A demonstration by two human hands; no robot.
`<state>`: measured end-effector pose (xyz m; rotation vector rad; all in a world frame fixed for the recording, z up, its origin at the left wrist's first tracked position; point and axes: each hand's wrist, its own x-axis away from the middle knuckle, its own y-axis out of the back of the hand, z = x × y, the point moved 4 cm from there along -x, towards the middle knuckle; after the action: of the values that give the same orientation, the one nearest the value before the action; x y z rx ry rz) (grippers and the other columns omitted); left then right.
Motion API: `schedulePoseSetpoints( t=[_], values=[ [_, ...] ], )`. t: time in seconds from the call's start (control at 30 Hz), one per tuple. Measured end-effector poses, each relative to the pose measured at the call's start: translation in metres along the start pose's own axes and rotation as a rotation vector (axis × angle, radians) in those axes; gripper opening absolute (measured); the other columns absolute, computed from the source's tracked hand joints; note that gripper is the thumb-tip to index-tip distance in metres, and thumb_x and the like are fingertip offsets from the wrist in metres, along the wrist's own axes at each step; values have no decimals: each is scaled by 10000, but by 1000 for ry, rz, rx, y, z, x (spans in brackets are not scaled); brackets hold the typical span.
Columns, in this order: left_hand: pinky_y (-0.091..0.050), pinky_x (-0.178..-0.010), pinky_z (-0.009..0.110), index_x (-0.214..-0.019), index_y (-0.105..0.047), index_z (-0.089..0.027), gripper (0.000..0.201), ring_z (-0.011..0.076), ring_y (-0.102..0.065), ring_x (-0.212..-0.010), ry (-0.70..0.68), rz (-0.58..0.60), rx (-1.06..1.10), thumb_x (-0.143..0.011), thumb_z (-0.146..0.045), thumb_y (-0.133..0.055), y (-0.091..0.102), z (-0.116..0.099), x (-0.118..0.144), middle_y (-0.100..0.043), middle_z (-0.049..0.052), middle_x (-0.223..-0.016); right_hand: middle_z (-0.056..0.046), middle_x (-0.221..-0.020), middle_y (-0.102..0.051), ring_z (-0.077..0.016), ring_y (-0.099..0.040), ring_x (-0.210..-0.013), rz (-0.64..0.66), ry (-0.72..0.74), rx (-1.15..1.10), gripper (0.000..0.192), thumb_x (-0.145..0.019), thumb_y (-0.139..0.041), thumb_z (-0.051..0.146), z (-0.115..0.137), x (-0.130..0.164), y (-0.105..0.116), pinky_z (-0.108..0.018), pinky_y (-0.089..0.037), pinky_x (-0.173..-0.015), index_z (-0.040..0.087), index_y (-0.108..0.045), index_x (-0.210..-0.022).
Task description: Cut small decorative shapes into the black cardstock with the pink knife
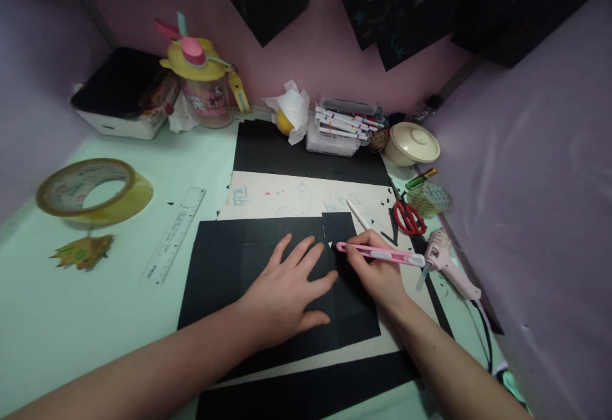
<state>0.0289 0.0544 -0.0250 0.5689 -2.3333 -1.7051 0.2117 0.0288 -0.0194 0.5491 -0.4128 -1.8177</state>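
My left hand (pixel 291 289) lies flat with fingers spread on a sheet of black paper (pixel 215 280). In my right hand (pixel 375 273) is a pink utility knife (pixel 382 253), gripped near its front end. Its tip points left, close to a small white spot near the paper's upper right part. A narrow slit shows in the black sheet just above that spot. Beneath the sheet is a white board (pixel 253 194) with blue drawn marks, and a white pen (pixel 358 214) lies on it beyond my right hand.
Red-handled scissors (pixel 408 217) and a pink glue gun (pixel 452 264) with its cord lie at the right. A clear ruler (pixel 176 235), a big tape roll (pixel 95 190) and a leaf (pixel 83 252) are at the left. Along the back stand a bottle (pixel 203 92), a marker box (pixel 335 143) and a lidded bowl (pixel 412 144).
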Motion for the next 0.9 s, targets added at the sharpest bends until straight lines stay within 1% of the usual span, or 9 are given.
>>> schedulePoseSetpoints(
  t=[0.3, 0.47, 0.67, 0.8, 0.9],
  values=[
    [-140, -1108, 623, -1363, -474, -321, 586, 376, -250, -1409, -4, 0, -16, -871, -637, -510, -1, -1, 0, -368, 155, -1463, 18, -679, -620, -132, -576, -632, 41, -18, 30, 108, -864, -596, 258, 0, -1, -1, -245, -431, -591, 203, -599, -771],
    [-120, -1116, 616, -1363, -479, -320, 585, 372, -246, -1409, -6, -11, -6, -872, -637, -509, -2, 0, 1, -371, 141, -1466, 21, -658, -604, -130, -561, -612, 50, -21, 21, 122, -858, -590, 244, 0, -1, -1, -247, -422, -581, 201, -583, -744],
    [-125, -1116, 617, -1362, -481, -313, 581, 370, -241, -1412, -4, 1, -2, -879, -636, -497, -1, 0, 0, -372, 136, -1471, 16, -662, -604, -138, -567, -617, 19, -41, -40, 134, -866, -586, 260, -1, -1, 0, -258, -434, -589, 204, -575, -745],
    [-119, -1120, 616, -1361, -483, -316, 581, 369, -240, -1413, -1, -2, 4, -874, -631, -512, 0, 0, 0, -370, 129, -1476, 9, -678, -612, -142, -576, -637, 51, -27, 13, 129, -867, -589, 260, -2, -2, -1, -260, -433, -603, 202, -586, -752],
    [-118, -1117, 619, -1363, -476, -316, 579, 370, -237, -1415, -1, 9, -2, -878, -631, -503, -1, 0, 0, -368, 144, -1471, 19, -661, -601, -133, -562, -613, 61, -38, -6, 136, -868, -586, 256, -2, -2, -2, -249, -424, -584, 202, -574, -743]
  ],
)
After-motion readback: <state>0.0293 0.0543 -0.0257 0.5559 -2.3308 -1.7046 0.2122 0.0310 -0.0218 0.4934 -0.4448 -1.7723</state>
